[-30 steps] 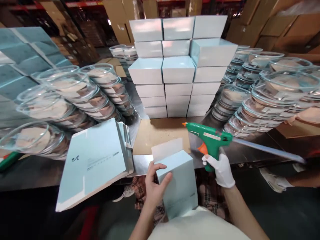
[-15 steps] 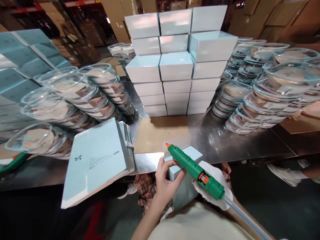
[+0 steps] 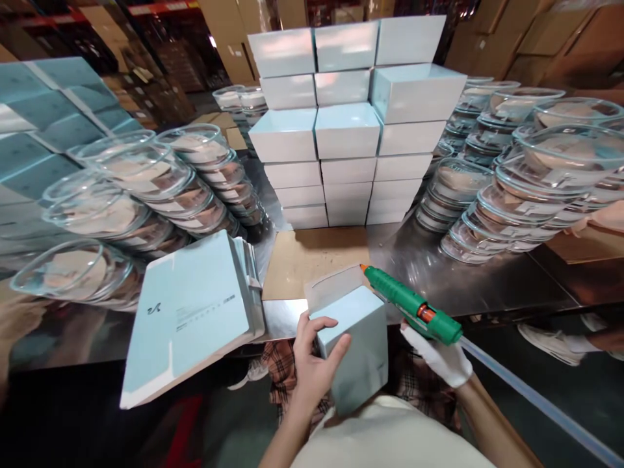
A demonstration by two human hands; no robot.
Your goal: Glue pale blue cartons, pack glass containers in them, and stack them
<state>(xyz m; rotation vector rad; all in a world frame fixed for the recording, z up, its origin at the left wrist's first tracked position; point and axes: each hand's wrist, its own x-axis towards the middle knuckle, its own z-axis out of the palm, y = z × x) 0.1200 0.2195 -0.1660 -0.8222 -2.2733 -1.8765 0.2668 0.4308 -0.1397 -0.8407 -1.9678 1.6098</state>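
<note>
My bare left hand (image 3: 314, 357) grips the near left corner of a light-blue box (image 3: 361, 351), thumb and fingers on either side of it. The box is tilted at the table's front edge, against my body, with a pale flap (image 3: 336, 286) standing out from its far side. In my right hand (image 3: 441, 357), which wears a white glove, is a green glue gun (image 3: 409, 302) with an orange nozzle. Its tip is by the flap's right end; I cannot tell whether they touch. A long clear glue stick (image 3: 531, 387) trails from the gun's rear.
A brown cardboard sheet (image 3: 316, 250) lies ahead, before a stack of white and blue boxes (image 3: 346, 140). Flat blue box blanks (image 3: 195, 318) lie at left. Stacked clear lidded containers (image 3: 526, 188) stand on both sides. Another person's hand (image 3: 19, 325) shows at far left.
The glue gun and my right hand have moved right, uncovering the box and its flap. My left hand has shifted slightly left, still on the box. Another person's hand has appeared at far left.
</note>
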